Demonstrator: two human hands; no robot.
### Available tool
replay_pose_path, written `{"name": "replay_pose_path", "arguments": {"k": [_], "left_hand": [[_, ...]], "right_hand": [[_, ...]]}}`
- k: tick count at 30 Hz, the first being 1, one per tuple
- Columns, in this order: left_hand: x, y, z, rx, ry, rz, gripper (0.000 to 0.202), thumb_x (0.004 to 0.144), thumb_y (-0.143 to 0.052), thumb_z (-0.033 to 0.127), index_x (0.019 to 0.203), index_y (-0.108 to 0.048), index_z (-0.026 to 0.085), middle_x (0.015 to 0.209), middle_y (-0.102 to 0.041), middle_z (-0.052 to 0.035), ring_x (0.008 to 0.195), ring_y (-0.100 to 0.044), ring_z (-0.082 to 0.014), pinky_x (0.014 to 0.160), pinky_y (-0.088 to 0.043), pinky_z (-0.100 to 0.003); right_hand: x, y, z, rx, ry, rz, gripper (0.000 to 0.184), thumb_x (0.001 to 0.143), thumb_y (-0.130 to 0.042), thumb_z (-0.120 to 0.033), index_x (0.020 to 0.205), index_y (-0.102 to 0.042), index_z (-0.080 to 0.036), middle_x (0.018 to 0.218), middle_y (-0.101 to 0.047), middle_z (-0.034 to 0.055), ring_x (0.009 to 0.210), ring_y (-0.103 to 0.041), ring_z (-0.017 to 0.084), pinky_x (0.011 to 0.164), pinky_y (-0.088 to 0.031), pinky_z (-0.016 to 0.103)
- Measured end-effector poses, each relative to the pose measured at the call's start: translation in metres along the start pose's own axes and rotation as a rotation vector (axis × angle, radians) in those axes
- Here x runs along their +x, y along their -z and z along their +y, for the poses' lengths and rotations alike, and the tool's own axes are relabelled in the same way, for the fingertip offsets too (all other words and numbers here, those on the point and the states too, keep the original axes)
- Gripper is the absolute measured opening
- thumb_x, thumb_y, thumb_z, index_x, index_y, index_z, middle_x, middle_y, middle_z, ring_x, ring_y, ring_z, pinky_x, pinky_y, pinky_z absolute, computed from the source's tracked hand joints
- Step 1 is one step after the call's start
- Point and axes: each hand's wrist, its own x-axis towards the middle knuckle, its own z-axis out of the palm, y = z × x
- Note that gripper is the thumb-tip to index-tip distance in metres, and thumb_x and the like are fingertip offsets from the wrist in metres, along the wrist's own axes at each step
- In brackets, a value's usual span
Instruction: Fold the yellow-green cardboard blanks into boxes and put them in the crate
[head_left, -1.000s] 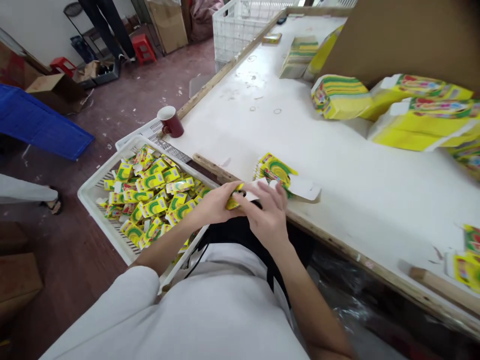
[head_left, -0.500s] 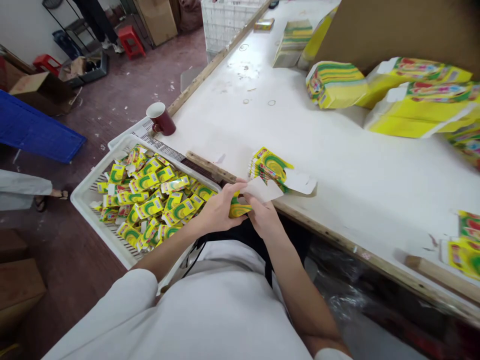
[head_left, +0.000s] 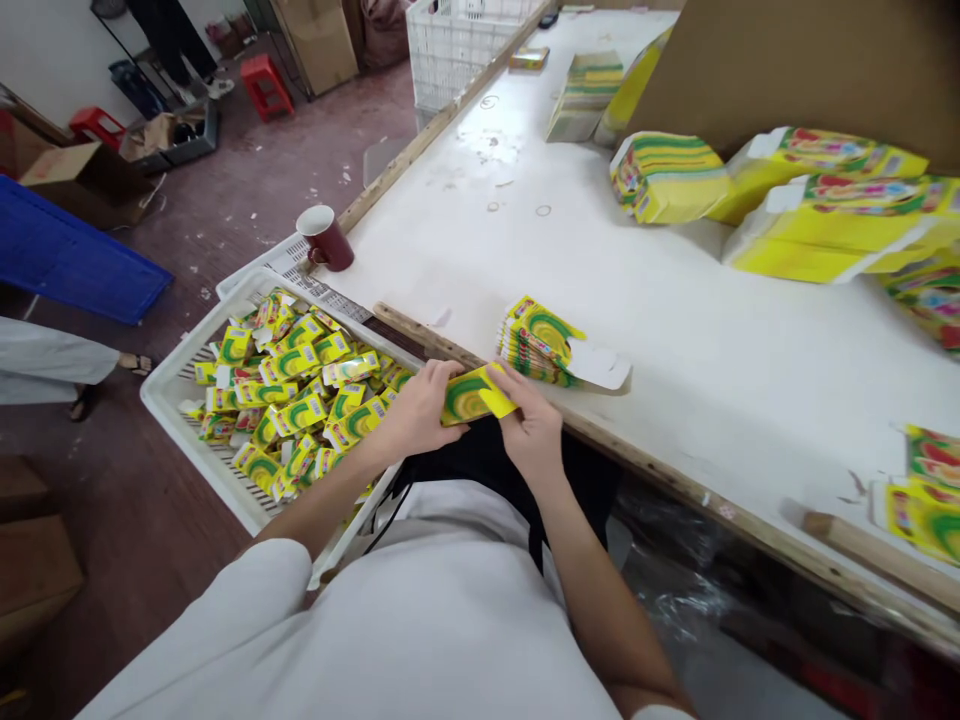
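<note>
Fingers of left hand (head_left: 415, 407) and right hand (head_left: 534, 428) close firmly on both ends of a yellow carton (head_left: 470, 395); flat stack (head_left: 541, 338) lies at two o'clock, filled crate (head_left: 193, 452) at nine.

Your two hands meet close in front of your body.
Your left hand (head_left: 415, 408) and right hand (head_left: 534, 428) face each other, fingers curled and pinched closed, with both bare forearms angling inward.
</note>
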Motion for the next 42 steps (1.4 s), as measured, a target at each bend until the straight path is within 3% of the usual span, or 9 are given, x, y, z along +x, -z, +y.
{"name": "replay_pose_path", "arguments": {"k": [5,12,18,22,28,32,35,37,42], "left_hand": [[-0.007,0.017,-0.006,0.004,0.025,-0.001,0.054,0.070,-0.074,0.027,0.120,-0.054,0.018,0.113,-0.066,-0.0091,0.104,-0.064,-0.0260,0.091,-0.052,-0.039],[-0.001,0.028,-0.005,0.007,-0.011,-0.030,0.052,0.068,-0.078,0.030,0.116,-0.061,0.019,0.110,-0.070,-0.0073,0.102,-0.067,-0.0246,0.091,-0.053,-0.037],[-0.002,0.022,-0.004,0.057,-0.008,0.010,0.053,0.069,-0.075,0.026,0.119,-0.059,0.020,0.112,-0.069,-0.0079,0.103,-0.066,-0.0247,0.091,-0.053,-0.037],[-0.008,0.024,-0.011,0.063,0.014,0.015,0.056,0.071,-0.075,0.029,0.123,-0.056,0.020,0.117,-0.067,-0.0078,0.107,-0.065,-0.0244,0.093,-0.052,-0.037],[-0.016,0.029,-0.011,0.072,0.068,0.040,0.057,0.074,-0.075,0.033,0.125,-0.054,0.020,0.115,-0.066,-0.0077,0.107,-0.064,-0.0240,0.094,-0.051,-0.036],[-0.036,0.051,-0.039,0.214,0.219,0.050,0.054,0.077,-0.072,0.036,0.125,-0.055,0.020,0.118,-0.066,-0.0100,0.111,-0.062,-0.0283,0.098,-0.049,-0.042],[-0.062,0.074,-0.074,0.455,0.462,0.038,0.069,0.073,-0.074,0.047,0.130,-0.052,0.014,0.127,-0.061,-0.0205,0.121,-0.054,-0.0414,0.102,-0.042,-0.057],[-0.075,0.083,-0.090,0.553,0.580,0.065,0.082,0.071,-0.074,0.055,0.136,-0.047,0.012,0.136,-0.053,-0.0260,0.128,-0.046,-0.0481,0.102,-0.038,-0.065],[-0.069,0.066,-0.084,0.288,0.404,0.135,0.059,0.081,-0.067,0.049,0.131,-0.054,0.019,0.131,-0.060,-0.0166,0.125,-0.054,-0.0346,0.109,-0.040,-0.054]], "right_hand": [[0.002,0.007,0.006,-0.100,0.061,-0.211,0.052,0.092,-0.059,-0.025,0.144,-0.051,-0.027,0.156,-0.042,0.0097,0.141,-0.045,0.028,0.112,-0.045,0.046],[0.008,0.026,0.007,-0.098,0.104,-0.321,0.032,0.088,-0.064,-0.023,0.119,-0.072,-0.028,0.148,-0.053,0.0083,0.133,-0.054,0.029,0.110,-0.047,0.046],[0.009,0.008,0.008,-0.043,-0.006,-0.173,0.024,0.082,-0.070,-0.021,0.103,-0.078,-0.028,0.139,-0.061,0.0075,0.128,-0.059,0.030,0.109,-0.047,0.049],[0.012,-0.001,0.002,0.024,-0.024,-0.203,0.026,0.084,-0.068,-0.023,0.108,-0.075,-0.025,0.144,-0.056,0.0109,0.133,-0.054,0.029,0.111,-0.044,0.048],[0.022,-0.006,-0.012,0.038,-0.048,-0.219,0.058,0.079,-0.074,-0.027,0.134,-0.057,-0.022,0.133,-0.061,0.0137,0.126,-0.057,0.029,0.108,-0.045,0.047],[0.029,0.013,0.001,-0.124,-0.067,-0.081,0.074,0.079,-0.074,-0.036,0.144,-0.044,-0.020,0.139,-0.054,0.0169,0.121,-0.057,0.031,0.103,-0.047,0.049],[0.035,0.038,0.027,-0.460,-0.136,0.170,0.059,0.083,-0.068,-0.034,0.137,-0.051,-0.018,0.125,-0.062,0.0173,0.115,-0.057,0.034,0.104,-0.042,0.056],[0.039,0.049,0.045,-0.609,-0.177,0.195,0.048,0.084,-0.065,-0.031,0.130,-0.057,-0.017,0.115,-0.065,0.0176,0.108,-0.058,0.035,0.098,-0.043,0.058],[0.045,0.056,0.065,-0.669,-0.162,0.167,0.037,0.080,-0.064,-0.023,0.116,-0.061,-0.016,0.103,-0.065,0.0146,0.098,-0.057,0.032,0.092,-0.047,0.053]]}}
